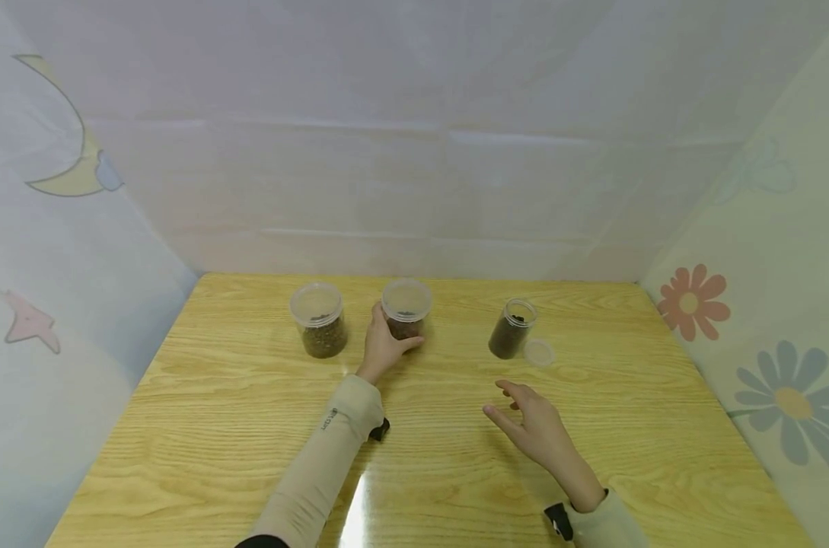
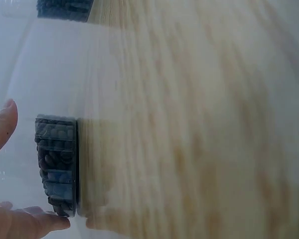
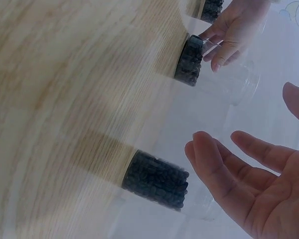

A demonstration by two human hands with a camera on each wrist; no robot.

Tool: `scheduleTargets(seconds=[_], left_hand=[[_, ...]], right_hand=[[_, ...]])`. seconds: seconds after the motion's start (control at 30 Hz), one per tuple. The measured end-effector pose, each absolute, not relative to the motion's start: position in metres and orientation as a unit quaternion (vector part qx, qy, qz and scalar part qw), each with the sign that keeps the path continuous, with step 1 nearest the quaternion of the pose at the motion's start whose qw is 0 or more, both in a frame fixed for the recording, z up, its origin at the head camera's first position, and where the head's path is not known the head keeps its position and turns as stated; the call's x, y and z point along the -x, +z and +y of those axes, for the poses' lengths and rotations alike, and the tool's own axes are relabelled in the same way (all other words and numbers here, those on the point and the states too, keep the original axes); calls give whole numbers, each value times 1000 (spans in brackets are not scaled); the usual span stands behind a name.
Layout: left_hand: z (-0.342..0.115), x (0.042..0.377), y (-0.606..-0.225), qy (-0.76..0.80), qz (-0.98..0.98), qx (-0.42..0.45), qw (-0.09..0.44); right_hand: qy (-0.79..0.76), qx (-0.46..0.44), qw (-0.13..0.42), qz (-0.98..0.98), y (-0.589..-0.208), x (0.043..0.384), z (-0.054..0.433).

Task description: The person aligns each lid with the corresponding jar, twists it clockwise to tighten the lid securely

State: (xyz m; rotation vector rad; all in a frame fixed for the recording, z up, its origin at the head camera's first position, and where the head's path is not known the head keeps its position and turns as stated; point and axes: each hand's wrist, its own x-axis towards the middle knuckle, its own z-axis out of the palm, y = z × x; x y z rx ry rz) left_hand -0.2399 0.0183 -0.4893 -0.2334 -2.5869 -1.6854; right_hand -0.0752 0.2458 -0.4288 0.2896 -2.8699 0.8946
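In the head view my left hand (image 1: 385, 344) grips a wide clear jar (image 1: 407, 301) at the middle back of the table. Its fingers lie along the left side and its thumb reaches across the near side. Dark bean-like pieces (image 2: 57, 164) fill the jar's lower part, as the left wrist view shows. My right hand (image 1: 537, 426) is held over the table with fingers apart and nothing in them. Just beyond it stands a narrower clear jar (image 1: 506, 335) without a lid, filled with dark bean-like pieces (image 3: 157, 180). A round translucent lid (image 1: 539, 352) lies beside that jar.
Another wide clear jar (image 1: 318, 301), partly filled with dark pieces, stands to the left of my left hand. The wood-grain table (image 1: 428, 472) meets a pale cloth backdrop (image 1: 414, 198) behind the jars. Printed cloth walls (image 1: 763, 320) flank both sides.
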Motion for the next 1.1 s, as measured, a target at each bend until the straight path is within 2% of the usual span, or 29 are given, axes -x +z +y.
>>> scheduleTargets(seconds=[0.37,0.77,1.1], left_hand=[[14,234,-484,-551,-834,37,10],[-5,203,-470,-539,-842,22,10],[-14,179,-460,-506,-857,76,63]], right_hand=[[285,-104,63,-951,-431,76,248],[283,-103,78,-951,-435,78,256],[287,-90,79,-950,-432,76,260]])
